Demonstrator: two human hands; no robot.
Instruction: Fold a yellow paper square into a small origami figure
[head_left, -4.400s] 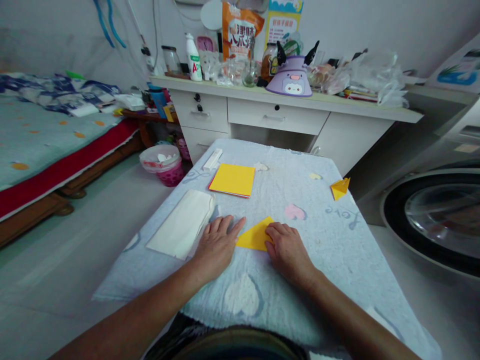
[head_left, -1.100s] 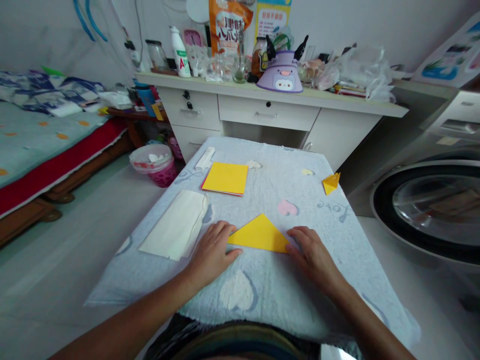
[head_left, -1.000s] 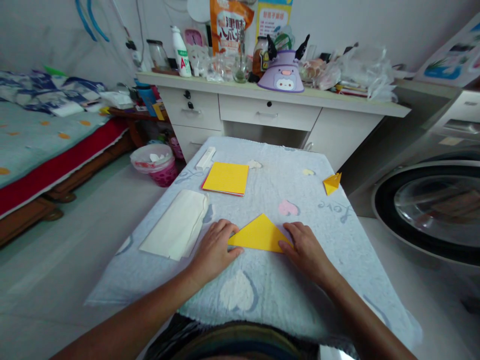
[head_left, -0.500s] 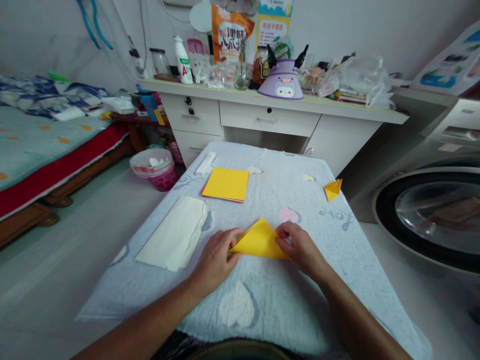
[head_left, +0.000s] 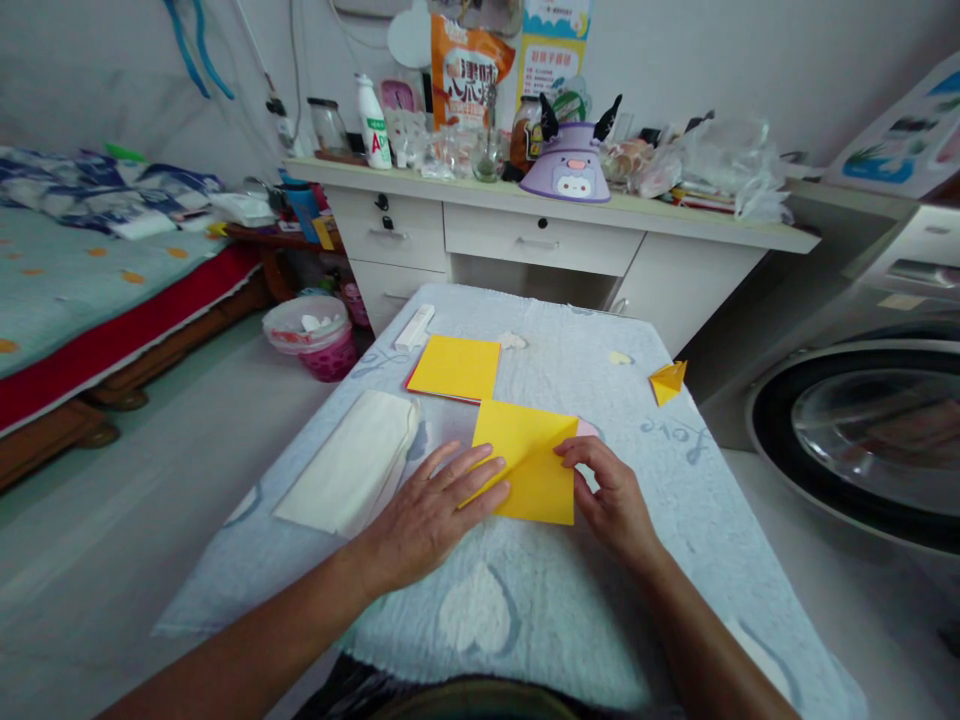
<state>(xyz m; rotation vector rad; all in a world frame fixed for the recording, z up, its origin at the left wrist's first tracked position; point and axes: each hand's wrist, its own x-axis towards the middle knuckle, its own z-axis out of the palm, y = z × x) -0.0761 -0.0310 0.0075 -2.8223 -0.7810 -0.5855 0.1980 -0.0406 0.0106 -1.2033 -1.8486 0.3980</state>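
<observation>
A square sheet of yellow origami paper lies opened out on the cloth-covered table, with a faint crease running across it. My left hand rests on its left side, fingers stretched out and apart. At the right edge, my right hand has its fingers curled and pinches the sheet. Just beyond is a stack of coloured paper squares, yellow on top. A small folded yellow paper piece sits near the table's right edge.
A folded pale cloth or paper lies left of my hands. Behind it is a small white box-like object. The table has a blue heart-patterned cover. A cluttered white desk stands beyond, and a washing machine at the right.
The yellow sheet has gone from a folded triangle to an opened square. My left hand has changed from pinching its corner to lying spread on it; my right hand stays at the right side.
</observation>
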